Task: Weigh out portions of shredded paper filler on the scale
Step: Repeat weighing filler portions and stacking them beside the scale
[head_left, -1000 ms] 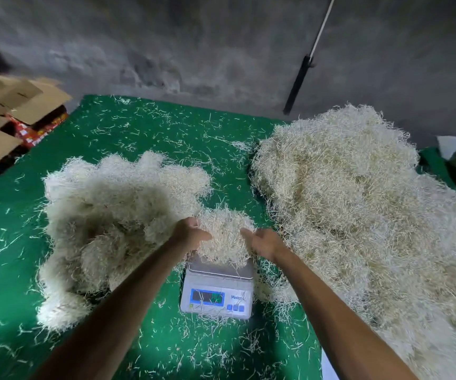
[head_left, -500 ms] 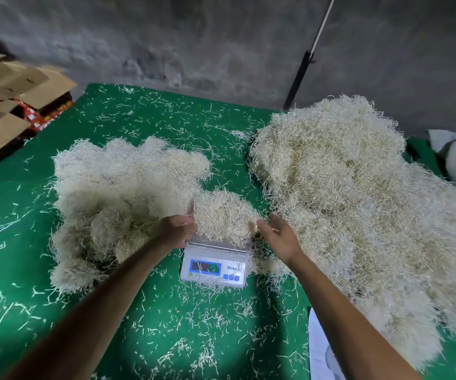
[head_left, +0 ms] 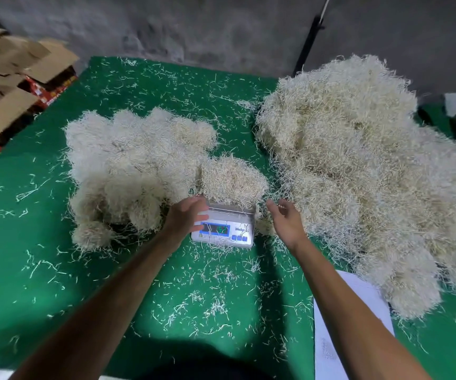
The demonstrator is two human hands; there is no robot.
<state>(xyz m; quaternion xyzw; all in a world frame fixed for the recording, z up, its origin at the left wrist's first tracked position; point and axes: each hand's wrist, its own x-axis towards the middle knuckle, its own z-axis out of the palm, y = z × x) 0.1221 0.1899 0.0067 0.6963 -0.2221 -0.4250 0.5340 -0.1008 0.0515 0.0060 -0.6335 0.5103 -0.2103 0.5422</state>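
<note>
Now both empty: left hand (head_left: 185, 216) and right hand (head_left: 285, 219) with fingers loosely spread, gripping nothing, flanking the scale (head_left: 225, 229) at its near corners. Just beyond the fingertips, on the scale's platform, the portion (head_left: 232, 181), a rounded clump with no clear long axis, about equally near to either hand. Left of that, touching it, the weighed pile (head_left: 136, 171); right and farther, the large supply heap (head_left: 358, 165). Hard to read: the display digits, its left edge covered by the left hand. Cut off at the near right: a white sheet (head_left: 342, 325) on the green mat (head_left: 56, 283).
</note>
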